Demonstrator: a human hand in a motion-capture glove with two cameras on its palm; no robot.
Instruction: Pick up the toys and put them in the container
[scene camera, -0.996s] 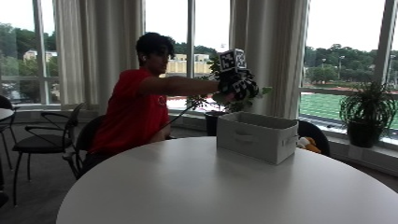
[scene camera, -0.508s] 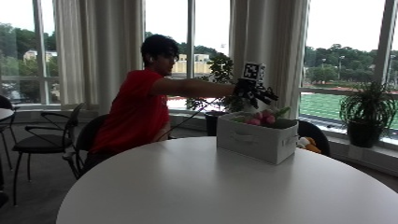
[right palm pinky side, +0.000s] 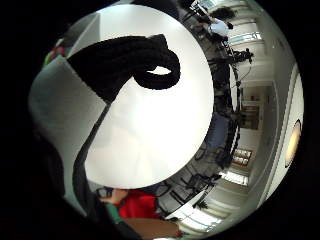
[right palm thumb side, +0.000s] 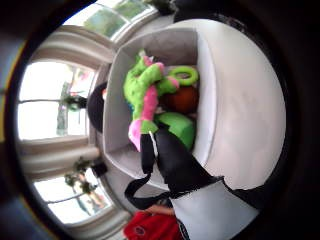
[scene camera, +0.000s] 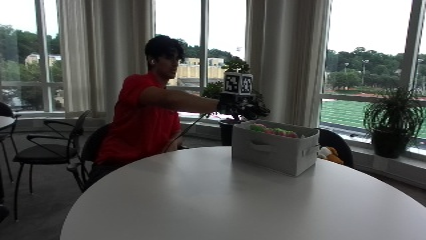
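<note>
Hovering right hand (scene camera: 238, 104), toys (right palm thumb side: 150, 95) below (in container (scene camera: 274, 147))

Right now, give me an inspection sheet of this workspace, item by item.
Surface: round white table, bare apart from the container.
Job's things: grey fabric container on the table's far side; inside it a green and pink plush toy, a green ring, a dark red-brown toy and a green toy.
Clutter: an orange and white toy behind the container, off the table.
Grip: gloved right hand above the container's back edge; finger state cannot be told.
Cables: nothing to report.
Surroundings: curtained windows, potted plant on the sill, black chair beside the person.
</note>
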